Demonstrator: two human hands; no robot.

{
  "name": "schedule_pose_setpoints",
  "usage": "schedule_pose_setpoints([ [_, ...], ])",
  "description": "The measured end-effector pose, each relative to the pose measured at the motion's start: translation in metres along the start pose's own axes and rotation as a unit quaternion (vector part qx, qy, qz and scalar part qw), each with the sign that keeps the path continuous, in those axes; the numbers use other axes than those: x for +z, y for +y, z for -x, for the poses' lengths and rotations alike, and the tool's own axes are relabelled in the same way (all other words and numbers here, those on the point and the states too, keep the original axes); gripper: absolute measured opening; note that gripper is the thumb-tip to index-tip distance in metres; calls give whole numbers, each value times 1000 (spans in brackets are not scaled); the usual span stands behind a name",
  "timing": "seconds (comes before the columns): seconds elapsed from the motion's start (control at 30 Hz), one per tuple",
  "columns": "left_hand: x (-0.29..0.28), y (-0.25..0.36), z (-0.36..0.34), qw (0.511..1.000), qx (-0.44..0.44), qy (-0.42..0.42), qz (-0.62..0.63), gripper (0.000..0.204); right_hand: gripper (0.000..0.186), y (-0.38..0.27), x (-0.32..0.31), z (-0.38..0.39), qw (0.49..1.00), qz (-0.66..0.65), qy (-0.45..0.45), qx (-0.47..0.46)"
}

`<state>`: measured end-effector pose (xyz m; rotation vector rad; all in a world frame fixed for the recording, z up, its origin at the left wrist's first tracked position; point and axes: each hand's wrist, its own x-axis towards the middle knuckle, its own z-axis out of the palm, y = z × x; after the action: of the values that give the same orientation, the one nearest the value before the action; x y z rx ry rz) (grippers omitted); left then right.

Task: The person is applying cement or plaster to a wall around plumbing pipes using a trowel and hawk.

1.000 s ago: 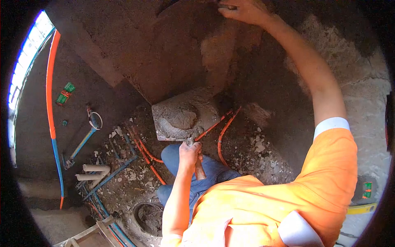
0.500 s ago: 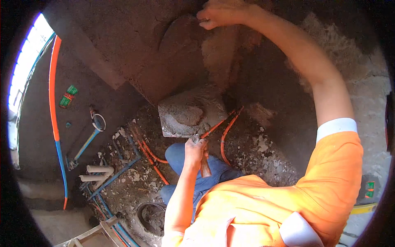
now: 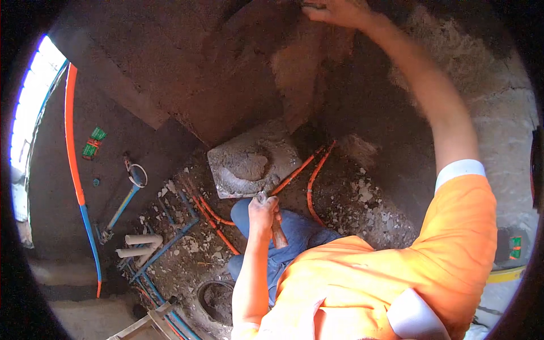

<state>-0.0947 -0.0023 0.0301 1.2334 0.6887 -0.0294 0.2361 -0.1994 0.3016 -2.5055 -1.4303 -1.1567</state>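
My left hand [image 3: 263,213] is closed around the wooden handle [image 3: 279,235] of a mortar hawk [image 3: 217,180], a flat rectangular plate smeared grey. A heap of wet mortar [image 3: 249,164] rests on the plate, which I hold in front of my bent knee. High up and to the right of the hawk, my right hand [image 3: 337,12] reaches out close to the dark brown wall [image 3: 226,73]. Its fingers are curled, with something dark at them that shadow and the picture's edge largely hide.
A round bucket [image 3: 199,294] with dark contents stands beside my left forearm. Orange pipes [image 3: 311,195] rise from the rubble-strewn floor. Blue pipes [image 3: 175,233] and white pipe ends [image 3: 143,251] lie at the left. A wooden frame [image 3: 141,327] stands at the lower left.
My right hand has moved a little to the right and up, toward the picture's top edge. The hawk appears slightly farther left and lower, with the mortar still on it.
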Motion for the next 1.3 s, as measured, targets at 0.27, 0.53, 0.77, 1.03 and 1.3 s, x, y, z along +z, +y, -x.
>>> schedule_pose_setpoints([
  [0.27,-6,-8,1,998,-17,59,-18,14,24,-148,185,93,356,-810,101,455],
  [0.53,-50,-19,17,990,9,141,15,9,32,-241,167,7,348,-818,130,438],
  [0.77,-63,-37,1,989,10,134,64,9,25,-224,291,48,712,-421,381,413],
  [1.03,-59,-32,15,980,-7,197,36,11,30,-242,232,15,66,-821,211,526],
  [1.3,-60,-26,18,976,-6,214,46,15,28,-247,157,-55,125,-853,227,453],
])
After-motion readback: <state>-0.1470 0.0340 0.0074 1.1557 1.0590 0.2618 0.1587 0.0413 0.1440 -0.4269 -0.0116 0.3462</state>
